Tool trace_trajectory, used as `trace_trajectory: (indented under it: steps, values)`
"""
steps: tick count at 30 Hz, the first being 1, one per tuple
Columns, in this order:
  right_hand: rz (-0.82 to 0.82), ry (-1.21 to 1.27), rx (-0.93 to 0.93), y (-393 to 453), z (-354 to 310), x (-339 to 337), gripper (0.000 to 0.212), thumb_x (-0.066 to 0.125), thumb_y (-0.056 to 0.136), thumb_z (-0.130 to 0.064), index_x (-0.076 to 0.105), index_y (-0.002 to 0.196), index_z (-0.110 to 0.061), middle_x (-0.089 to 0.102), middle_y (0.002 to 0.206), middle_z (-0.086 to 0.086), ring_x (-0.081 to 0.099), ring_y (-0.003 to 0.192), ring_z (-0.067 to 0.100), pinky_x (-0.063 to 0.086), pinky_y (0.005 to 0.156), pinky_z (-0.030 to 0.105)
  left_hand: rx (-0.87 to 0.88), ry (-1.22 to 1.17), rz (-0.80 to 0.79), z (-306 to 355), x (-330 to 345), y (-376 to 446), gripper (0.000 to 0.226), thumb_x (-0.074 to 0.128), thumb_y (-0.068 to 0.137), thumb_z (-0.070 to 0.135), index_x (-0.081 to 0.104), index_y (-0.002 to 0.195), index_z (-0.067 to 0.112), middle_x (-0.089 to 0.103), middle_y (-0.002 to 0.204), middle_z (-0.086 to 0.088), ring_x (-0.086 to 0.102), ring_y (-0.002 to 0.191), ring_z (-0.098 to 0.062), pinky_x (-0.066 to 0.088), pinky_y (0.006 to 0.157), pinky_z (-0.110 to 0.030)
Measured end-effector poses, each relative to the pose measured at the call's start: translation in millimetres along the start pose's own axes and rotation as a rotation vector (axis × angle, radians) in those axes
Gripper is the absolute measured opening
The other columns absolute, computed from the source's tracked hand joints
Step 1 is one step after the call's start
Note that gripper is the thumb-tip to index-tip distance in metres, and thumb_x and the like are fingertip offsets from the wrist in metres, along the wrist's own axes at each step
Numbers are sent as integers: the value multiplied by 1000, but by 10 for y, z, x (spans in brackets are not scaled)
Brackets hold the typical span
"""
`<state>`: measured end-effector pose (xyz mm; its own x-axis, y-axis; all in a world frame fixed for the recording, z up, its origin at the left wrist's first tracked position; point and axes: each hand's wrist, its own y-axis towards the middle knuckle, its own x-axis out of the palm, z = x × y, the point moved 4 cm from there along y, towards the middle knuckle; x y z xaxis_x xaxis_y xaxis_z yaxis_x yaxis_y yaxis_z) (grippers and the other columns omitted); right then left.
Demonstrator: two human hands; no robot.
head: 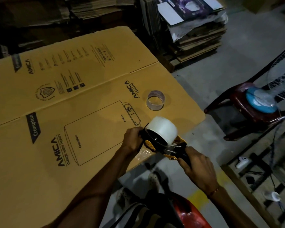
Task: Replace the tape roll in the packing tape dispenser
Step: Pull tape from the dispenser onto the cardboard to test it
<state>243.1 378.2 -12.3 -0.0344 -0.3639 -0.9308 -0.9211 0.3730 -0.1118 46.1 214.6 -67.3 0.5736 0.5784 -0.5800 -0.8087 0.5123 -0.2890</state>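
Two hands hold a black and yellow tape dispenser (167,148) over the near edge of a flattened cardboard box (59,112). A full, milky-white tape roll (163,130) sits on its hub. The left hand (132,139) grips the front end; the right hand (196,168) grips the handle. An empty, clear core (155,100) stands on the cardboard beyond.

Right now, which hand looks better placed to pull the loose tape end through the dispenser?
Probably the left hand. It grips the front of the dispenser beside the new tape roll, where clear tape seems to trail down. The right hand is wrapped round the handle at the back, steadying it.
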Motion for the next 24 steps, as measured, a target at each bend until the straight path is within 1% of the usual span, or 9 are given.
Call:
trace_trajectory:
  steps: [4,7,12,14,17,19,21,22,24]
  values:
    - [15,57,-4,-23,-29,131,26,51,87,-45,48,104,-25,69,92,4,65,74,35,48,52,38,129,64,34,-36,13,6,21,55,75,-4,69,87,7,73,87,-11,66,81,-26,54,70,-36]
    - [10,93,-15,30,-77,156,21,54,89,-40,45,102,-26,68,93,6,65,73,35,45,51,37,184,83,59,-100,-11,36,19,53,74,-3,65,83,9,71,81,-8,65,75,-26,53,65,-40]
    - [-19,66,-10,116,-49,214,23,53,90,-43,48,101,-23,67,93,5,64,73,33,41,52,34,183,161,87,-161,39,55,19,57,75,-1,62,90,10,66,90,-11,53,84,-28,45,71,-41]
    - [-42,70,2,134,-21,244,23,56,92,-40,49,101,-21,67,94,6,64,76,34,44,54,35,188,243,126,-200,45,42,21,61,79,8,57,99,13,60,99,-7,43,88,-21,36,74,-38]
    - [-50,85,-4,134,4,278,30,51,92,-45,52,102,-18,66,91,8,64,74,34,46,55,37,189,401,179,-248,-47,44,22,65,82,27,49,96,22,50,102,0,36,92,-16,29,76,-34]
    - [-54,90,-8,135,11,286,33,48,90,-49,51,100,-17,65,87,8,63,72,34,47,54,38,258,511,178,-281,-98,-21,25,58,88,39,53,104,21,49,111,-1,41,100,-20,31,80,-35]
    - [-40,88,-22,131,8,285,24,62,89,-35,51,99,-17,66,85,7,63,71,34,41,51,33,401,659,111,-341,-96,-147,44,40,96,47,52,126,17,47,136,-5,43,122,-27,35,95,-41]
    - [-26,85,-36,128,11,282,23,68,87,-28,51,99,-18,67,85,7,64,71,34,37,51,31,485,735,62,-379,-82,-217,51,32,99,48,49,135,15,41,148,-7,38,134,-28,32,105,-45]
    - [-18,86,-57,123,39,298,26,72,85,-22,50,99,-18,66,86,8,64,70,36,35,50,30,628,837,-29,-450,-46,-309,52,25,102,43,47,140,14,33,157,-9,20,149,-28,22,117,-51]
